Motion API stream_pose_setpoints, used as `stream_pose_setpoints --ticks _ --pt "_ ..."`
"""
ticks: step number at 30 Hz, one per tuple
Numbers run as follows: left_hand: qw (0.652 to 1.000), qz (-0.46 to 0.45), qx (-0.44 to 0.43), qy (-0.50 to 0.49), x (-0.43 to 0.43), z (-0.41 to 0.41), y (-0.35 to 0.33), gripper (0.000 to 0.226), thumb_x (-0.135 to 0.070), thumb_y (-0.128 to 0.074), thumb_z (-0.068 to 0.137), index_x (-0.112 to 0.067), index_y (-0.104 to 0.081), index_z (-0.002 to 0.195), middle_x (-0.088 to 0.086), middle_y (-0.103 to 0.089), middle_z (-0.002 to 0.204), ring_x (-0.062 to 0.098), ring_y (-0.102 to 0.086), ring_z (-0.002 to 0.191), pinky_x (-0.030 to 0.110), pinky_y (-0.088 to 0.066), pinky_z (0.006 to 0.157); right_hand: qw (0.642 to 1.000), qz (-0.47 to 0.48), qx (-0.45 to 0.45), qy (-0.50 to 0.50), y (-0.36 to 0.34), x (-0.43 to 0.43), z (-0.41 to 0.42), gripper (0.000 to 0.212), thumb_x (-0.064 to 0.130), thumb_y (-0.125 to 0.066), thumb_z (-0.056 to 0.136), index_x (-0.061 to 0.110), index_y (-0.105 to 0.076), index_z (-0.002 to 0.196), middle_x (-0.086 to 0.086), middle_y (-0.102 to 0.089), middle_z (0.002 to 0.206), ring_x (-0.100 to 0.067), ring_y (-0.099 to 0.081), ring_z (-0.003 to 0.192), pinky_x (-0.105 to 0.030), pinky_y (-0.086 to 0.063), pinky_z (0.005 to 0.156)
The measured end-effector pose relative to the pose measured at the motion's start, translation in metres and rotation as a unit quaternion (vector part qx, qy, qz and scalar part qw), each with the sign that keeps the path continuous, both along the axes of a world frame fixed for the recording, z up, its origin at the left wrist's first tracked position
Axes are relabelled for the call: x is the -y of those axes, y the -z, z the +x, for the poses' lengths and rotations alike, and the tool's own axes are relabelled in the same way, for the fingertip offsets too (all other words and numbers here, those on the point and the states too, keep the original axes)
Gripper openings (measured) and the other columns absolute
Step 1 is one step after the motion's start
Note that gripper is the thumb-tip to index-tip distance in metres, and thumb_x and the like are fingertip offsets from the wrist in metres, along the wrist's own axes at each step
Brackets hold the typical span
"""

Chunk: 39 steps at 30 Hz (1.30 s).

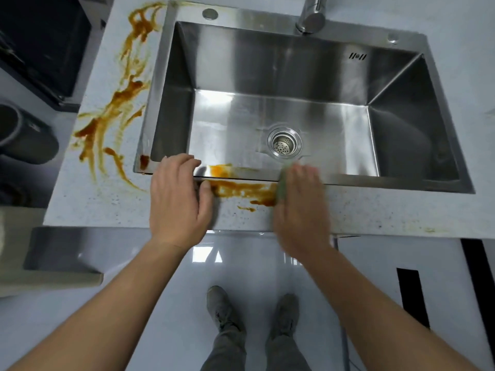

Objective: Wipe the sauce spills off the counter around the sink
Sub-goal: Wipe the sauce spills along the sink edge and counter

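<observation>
A steel sink [308,180] is set in a pale speckled counter [388,212]. Orange-brown sauce [241,189] streaks the counter strip and sink rim in front of me. A long smear of sauce [117,97] runs down the counter left of the sink, and a small blot [144,160] sits on the rim's front left corner. My right hand [300,210], blurred, presses a green cloth [281,187] on the right end of the front streak. My left hand [178,199] lies flat on the counter edge, fingers over the sink rim, left of that streak.
A chrome tap [312,14] stands at the back of the sink and a strainer drain [284,142] lies in the basin. A dark box [40,46] and a grey bin [24,135] stand left of the counter. My shoes [222,306] are on the glossy floor.
</observation>
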State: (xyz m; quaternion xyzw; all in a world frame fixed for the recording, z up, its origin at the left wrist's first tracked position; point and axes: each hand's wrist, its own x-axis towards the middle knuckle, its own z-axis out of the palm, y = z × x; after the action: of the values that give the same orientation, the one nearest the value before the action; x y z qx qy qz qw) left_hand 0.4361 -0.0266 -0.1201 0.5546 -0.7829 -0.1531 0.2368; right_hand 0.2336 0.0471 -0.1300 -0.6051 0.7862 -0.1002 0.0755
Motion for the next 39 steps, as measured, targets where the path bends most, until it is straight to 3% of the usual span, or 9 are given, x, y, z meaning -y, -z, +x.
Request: stream_pose_setpoints --ticks 4,10,16,20,23,27,31,36,39 --pt "0.999 0.006 -0.043 -0.002 0.001 0.003 0.001 0.034 -0.025 -0.044 0.093 -0.006 -0.053 0.119 0.012 -0.055 0.125 0.029 -0.048 0.118 0.046 -0.036 0.108 0.995 -0.002 0.051 -0.081 0.002 0.01 0.024 0.071 0.023 -0.033 0.084 -0.002 -0.035 0.15 -0.02 -0.034 0.158 -0.036 -0.023 0.15 -0.051 -0.019 0.123" --pt "0.999 0.016 -0.049 -0.005 0.002 0.003 0.001 0.035 -0.026 -0.042 0.093 -0.007 -0.052 0.12 0.011 -0.055 0.125 0.029 -0.049 0.118 0.051 -0.037 0.107 0.995 0.013 0.05 0.083 -0.001 -0.007 -0.026 0.079 0.025 -0.023 0.077 -0.004 -0.03 0.151 -0.021 -0.03 0.159 -0.04 -0.019 0.15 -0.054 -0.016 0.123" --pt "0.998 0.011 -0.064 0.001 0.002 0.003 0.006 0.032 -0.021 -0.044 0.093 -0.007 -0.053 0.121 0.009 -0.055 0.124 0.027 -0.05 0.118 0.052 -0.038 0.106 0.988 -0.008 0.065 -0.142 0.001 0.018 0.048 0.072 0.021 -0.033 0.083 -0.004 -0.034 0.15 -0.02 -0.033 0.159 -0.035 -0.022 0.151 -0.051 -0.02 0.123" --pt "0.995 0.0 -0.098 0.006 0.003 0.005 0.008 0.04 -0.021 -0.041 0.091 -0.001 -0.053 0.124 0.013 -0.056 0.127 0.03 -0.05 0.121 0.049 -0.036 0.109 0.994 -0.009 0.07 -0.081 0.005 0.002 0.004 0.072 0.022 -0.033 0.084 -0.002 -0.032 0.152 -0.018 -0.029 0.161 -0.032 -0.019 0.152 -0.051 -0.019 0.123" --pt "0.991 0.001 -0.13 -0.01 0.001 0.005 0.008 0.046 -0.023 -0.038 0.092 -0.001 -0.049 0.13 0.013 -0.053 0.13 0.028 -0.048 0.124 0.043 -0.036 0.11 0.999 0.014 0.018 -0.047 -0.001 0.005 0.012 0.07 0.025 -0.028 0.089 -0.003 -0.027 0.153 -0.022 -0.027 0.161 -0.038 -0.018 0.151 -0.053 -0.016 0.122" --pt "0.98 0.004 -0.195 -0.029 0.003 0.006 0.009 0.048 -0.023 -0.036 0.093 0.001 -0.044 0.135 0.003 -0.046 0.133 0.011 -0.044 0.124 0.035 -0.036 0.108 0.982 0.027 0.012 -0.188 -0.005 0.032 0.084 0.071 0.035 -0.029 0.093 0.006 -0.022 0.157 -0.013 -0.018 0.166 -0.036 -0.007 0.154 -0.052 -0.01 0.123" --pt "0.965 0.028 -0.253 -0.063 0.003 0.01 0.004 0.048 -0.016 -0.036 0.092 0.001 -0.042 0.137 0.011 -0.045 0.137 0.018 -0.045 0.127 0.035 -0.037 0.11 0.963 0.022 -0.016 -0.269 -0.006 0.043 0.084 0.064 0.038 -0.032 0.099 0.013 -0.025 0.157 -0.006 -0.021 0.166 -0.031 -0.008 0.154 -0.049 -0.01 0.123" --pt "0.959 0.008 -0.271 -0.08 0.014 0.032 -0.016 0.043 -0.012 -0.035 0.095 0.0 -0.043 0.135 0.015 -0.048 0.136 0.02 -0.045 0.13 0.03 -0.034 0.112 0.99 0.04 -0.045 -0.131 -0.001 0.021 0.014 0.062 0.036 -0.039 0.098 0.006 -0.036 0.152 -0.014 -0.033 0.16 -0.039 -0.027 0.148 -0.052 -0.019 0.122" --pt "0.962 -0.021 -0.252 -0.102 0.039 0.069 -0.02 0.04 -0.013 -0.036 0.097 0.0 -0.045 0.133 0.014 -0.049 0.134 0.019 -0.046 0.128 0.028 -0.033 0.111 0.995 0.043 -0.048 -0.074 0.0 0.02 0.03 0.065 0.037 -0.039 0.098 0.0 -0.037 0.15 -0.02 -0.033 0.159 -0.043 -0.027 0.147 -0.058 -0.021 0.119"
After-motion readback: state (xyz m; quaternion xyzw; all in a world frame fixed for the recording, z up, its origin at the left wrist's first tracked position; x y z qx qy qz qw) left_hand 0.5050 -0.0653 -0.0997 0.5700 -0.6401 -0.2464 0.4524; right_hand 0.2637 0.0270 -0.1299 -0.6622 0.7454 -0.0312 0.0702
